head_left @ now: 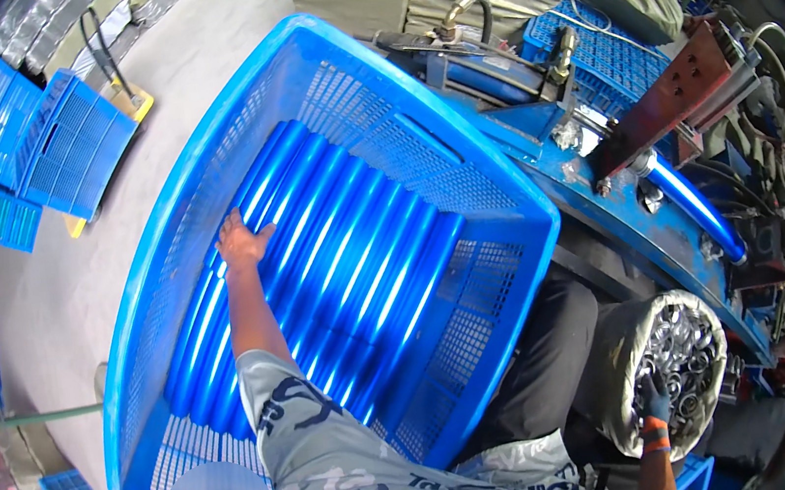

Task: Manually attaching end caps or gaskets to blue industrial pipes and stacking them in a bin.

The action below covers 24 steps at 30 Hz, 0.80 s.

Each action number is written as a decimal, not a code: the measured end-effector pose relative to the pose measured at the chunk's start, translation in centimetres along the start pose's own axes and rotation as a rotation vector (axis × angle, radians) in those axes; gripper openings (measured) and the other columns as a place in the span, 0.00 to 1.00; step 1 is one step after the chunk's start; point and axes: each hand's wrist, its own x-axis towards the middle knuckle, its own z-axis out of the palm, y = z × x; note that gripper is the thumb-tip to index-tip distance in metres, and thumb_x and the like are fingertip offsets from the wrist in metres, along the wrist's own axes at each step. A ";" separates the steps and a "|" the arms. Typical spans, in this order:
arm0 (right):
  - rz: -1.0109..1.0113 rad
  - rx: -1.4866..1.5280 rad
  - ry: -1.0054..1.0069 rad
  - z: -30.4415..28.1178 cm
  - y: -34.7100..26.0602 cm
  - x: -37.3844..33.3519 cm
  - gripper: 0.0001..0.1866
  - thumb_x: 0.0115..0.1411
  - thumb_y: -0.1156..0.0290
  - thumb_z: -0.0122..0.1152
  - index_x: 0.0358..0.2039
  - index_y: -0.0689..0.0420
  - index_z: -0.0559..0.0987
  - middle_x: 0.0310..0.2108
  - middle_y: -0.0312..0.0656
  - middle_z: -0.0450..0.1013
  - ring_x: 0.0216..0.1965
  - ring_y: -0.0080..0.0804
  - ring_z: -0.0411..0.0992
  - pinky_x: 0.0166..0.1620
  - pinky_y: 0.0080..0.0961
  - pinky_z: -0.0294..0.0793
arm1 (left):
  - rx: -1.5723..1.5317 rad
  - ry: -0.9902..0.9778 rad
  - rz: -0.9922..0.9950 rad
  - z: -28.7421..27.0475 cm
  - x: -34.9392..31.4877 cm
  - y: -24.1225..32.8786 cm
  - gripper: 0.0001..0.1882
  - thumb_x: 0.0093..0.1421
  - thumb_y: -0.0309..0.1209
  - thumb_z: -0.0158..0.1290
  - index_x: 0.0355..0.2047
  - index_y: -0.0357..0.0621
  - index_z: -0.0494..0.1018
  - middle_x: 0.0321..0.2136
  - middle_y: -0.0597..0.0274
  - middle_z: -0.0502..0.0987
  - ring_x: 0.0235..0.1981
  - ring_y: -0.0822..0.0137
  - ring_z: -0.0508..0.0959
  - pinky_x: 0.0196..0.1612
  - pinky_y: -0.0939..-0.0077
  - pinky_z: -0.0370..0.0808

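**Blue tubes in basket, metal pieces in sack; one hand at each**

Far left, as I view it remotely: stacked crates (81,137), slatted blue plastic; next, my left hand (242,243), bare, fingers spread, gripping nothing, at the leftmost tubes; contact, I cannot tell; the tubes (343,242), glossy, cylindrical, side by side inside a perforated basket (295,28); step in hand, I judge: selecting stock; next move calls for closing round one tube; then a fabric sack (609,365); my right hand (655,399), gloved, among its shiny metal pieces (678,341), grip unreadable; rightmost, a lone blue tube (695,205) by a red steel plate (660,96).
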 end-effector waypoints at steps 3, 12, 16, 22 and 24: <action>0.141 -0.141 0.081 1.1 -1.9 0.7 0.22 0.78 0.64 0.68 0.68 0.59 0.84 0.49 0.34 0.85 0.40 0.18 0.77 0.42 0.21 0.77 | 0.056 -0.292 -0.037 -2.9 1.7 1.7 0.73 0.45 0.71 0.77 0.78 0.33 0.64 0.74 0.35 0.72 0.75 0.39 0.72 0.78 0.54 0.69; 0.172 -0.106 0.091 0.3 -0.6 3.3 0.18 0.72 0.72 0.72 0.60 0.63 0.85 0.40 0.32 0.83 0.33 0.18 0.75 0.36 0.21 0.75 | -0.260 -0.718 -0.018 0.2 -1.1 3.0 0.71 0.44 0.47 0.78 0.83 0.31 0.55 0.74 0.35 0.73 0.77 0.45 0.72 0.81 0.58 0.66; 0.222 -0.241 0.052 2.7 -2.5 3.6 0.24 0.72 0.57 0.75 0.58 0.63 0.87 0.44 0.36 0.86 0.38 0.20 0.79 0.41 0.24 0.78 | -0.333 -0.671 -0.029 1.9 -4.3 0.7 0.70 0.43 0.43 0.76 0.83 0.29 0.54 0.77 0.33 0.67 0.79 0.47 0.68 0.81 0.62 0.65; 0.206 -0.454 0.015 -1.1 -0.3 4.7 0.24 0.71 0.62 0.74 0.60 0.65 0.87 0.46 0.41 0.88 0.40 0.26 0.83 0.44 0.28 0.83 | -0.439 -0.772 0.217 2.6 -15.1 9.8 0.50 0.44 0.31 0.73 0.72 0.40 0.75 0.57 0.48 0.87 0.58 0.54 0.87 0.65 0.62 0.80; 0.141 -0.444 -0.140 -2.4 0.0 5.3 0.26 0.64 0.67 0.76 0.61 0.65 0.87 0.46 0.42 0.88 0.41 0.27 0.83 0.46 0.30 0.84 | -0.414 -0.848 0.250 1.7 -17.3 10.0 0.45 0.45 0.31 0.73 0.68 0.43 0.78 0.52 0.52 0.88 0.53 0.57 0.88 0.61 0.63 0.82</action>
